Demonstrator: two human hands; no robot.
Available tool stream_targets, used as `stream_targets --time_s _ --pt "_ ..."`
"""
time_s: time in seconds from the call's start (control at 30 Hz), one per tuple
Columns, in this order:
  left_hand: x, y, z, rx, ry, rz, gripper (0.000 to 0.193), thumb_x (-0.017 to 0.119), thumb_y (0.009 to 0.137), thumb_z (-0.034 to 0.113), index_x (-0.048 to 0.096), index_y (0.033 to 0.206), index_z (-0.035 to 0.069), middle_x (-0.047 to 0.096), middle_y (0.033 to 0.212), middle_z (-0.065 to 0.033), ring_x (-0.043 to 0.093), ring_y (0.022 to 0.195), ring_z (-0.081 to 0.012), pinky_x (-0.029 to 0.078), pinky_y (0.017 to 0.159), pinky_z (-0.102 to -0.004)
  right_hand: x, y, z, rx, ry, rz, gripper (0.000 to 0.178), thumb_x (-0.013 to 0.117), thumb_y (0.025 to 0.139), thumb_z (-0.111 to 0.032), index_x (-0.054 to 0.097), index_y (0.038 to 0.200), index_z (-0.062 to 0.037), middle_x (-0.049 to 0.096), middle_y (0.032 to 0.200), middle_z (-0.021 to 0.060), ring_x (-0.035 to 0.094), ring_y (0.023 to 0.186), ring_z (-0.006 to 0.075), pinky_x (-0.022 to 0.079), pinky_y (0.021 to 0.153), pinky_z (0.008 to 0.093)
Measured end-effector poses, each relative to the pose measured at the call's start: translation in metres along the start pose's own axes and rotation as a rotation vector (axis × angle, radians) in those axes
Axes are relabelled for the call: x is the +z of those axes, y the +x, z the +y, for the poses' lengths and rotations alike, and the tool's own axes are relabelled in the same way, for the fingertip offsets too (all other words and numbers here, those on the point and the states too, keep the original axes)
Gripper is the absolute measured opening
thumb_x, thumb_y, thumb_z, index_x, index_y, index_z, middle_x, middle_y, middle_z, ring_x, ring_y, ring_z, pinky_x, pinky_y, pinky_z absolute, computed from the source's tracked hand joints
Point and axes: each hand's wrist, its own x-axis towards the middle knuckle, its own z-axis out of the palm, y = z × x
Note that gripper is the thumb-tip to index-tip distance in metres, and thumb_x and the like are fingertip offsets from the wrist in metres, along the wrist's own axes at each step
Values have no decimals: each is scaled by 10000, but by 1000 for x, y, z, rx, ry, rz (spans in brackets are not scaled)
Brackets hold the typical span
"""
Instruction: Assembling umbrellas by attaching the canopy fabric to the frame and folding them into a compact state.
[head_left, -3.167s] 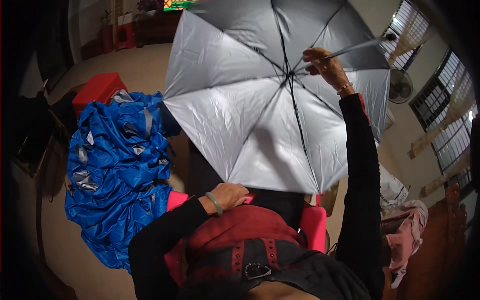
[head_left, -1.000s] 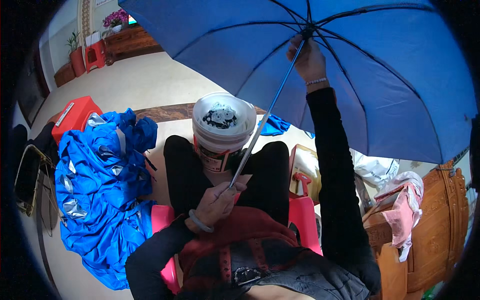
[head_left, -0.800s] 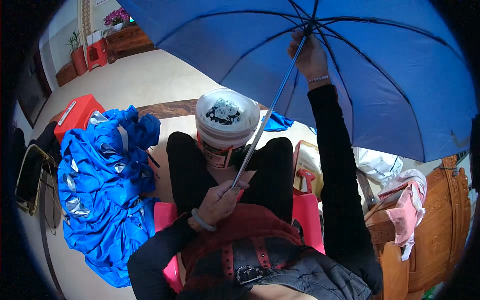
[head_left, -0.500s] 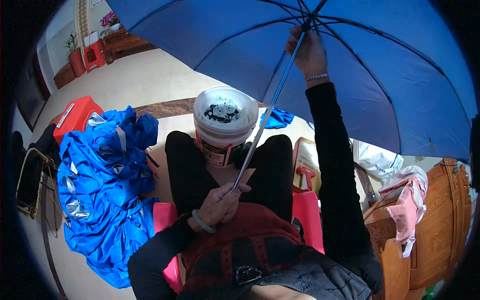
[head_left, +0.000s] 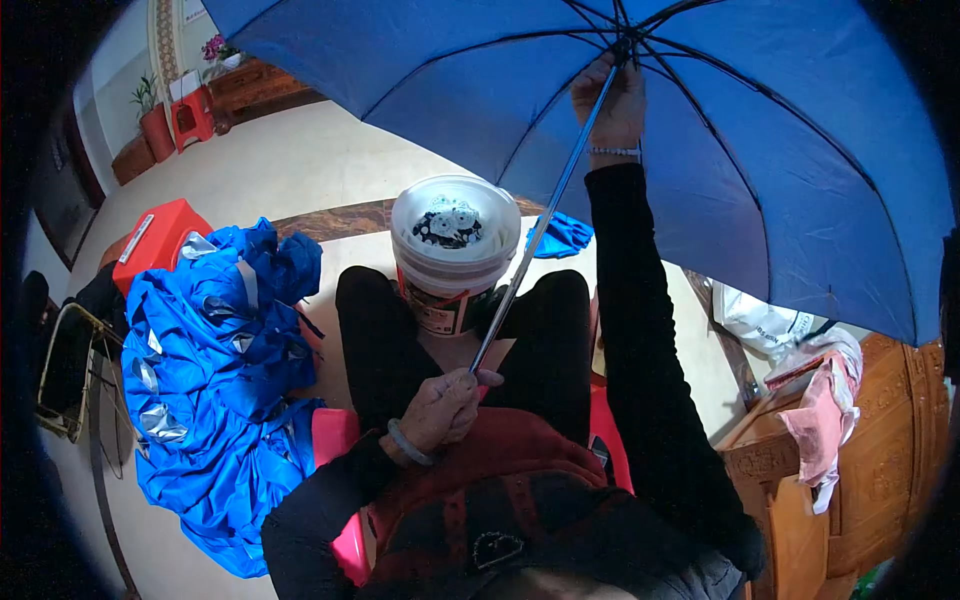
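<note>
A blue umbrella (head_left: 820,150) is spread open above me, its canopy tilted to the upper right and its dark ribs showing from inside. My left hand (head_left: 440,412) is closed around the lower end of the metal shaft (head_left: 548,212), close to my lap. With my arm stretched up, my right hand (head_left: 612,108) grips the top of the shaft just under the hub where the ribs meet. Its fingers are partly hidden behind the shaft. Between my knees stands a stack of white buckets (head_left: 455,262), with small white and black parts (head_left: 448,222) inside the top one.
To my left lies a large heap of blue fabric (head_left: 215,400) with silvery bits, beside a red box (head_left: 160,240). Another blue cloth piece (head_left: 560,236) is beyond the buckets. Carved wooden furniture (head_left: 880,430) with a pink cloth (head_left: 815,430) stands at right, near a white bag (head_left: 760,318).
The canopy has turned slightly and its lower edge sits lower at the right. My right hand and forearm have shifted a little left; the left hand keeps its hold.
</note>
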Motion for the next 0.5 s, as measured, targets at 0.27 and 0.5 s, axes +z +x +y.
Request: stream_targets --time_s 0.27,0.5 --pt "-3 3 -6 16 76 -10 361 367 957 271 467 1159 -11 346 532 49 305 420 -28 242 382 -187 6 -7 -1 -180 -105 -1 225 437 878 -266 523 824 -65 480 638 9 498 587 134 443 585 297" --pt "-2 -2 18 -42 -130 -105 358 376 954 275 468 1150 -11 319 524 56 282 411 -31 240 380 -187 25 -6 10 -193 127 -145 204 458 867 -269 512 802 -83 451 604 -10 463 524 117 410 548 279"
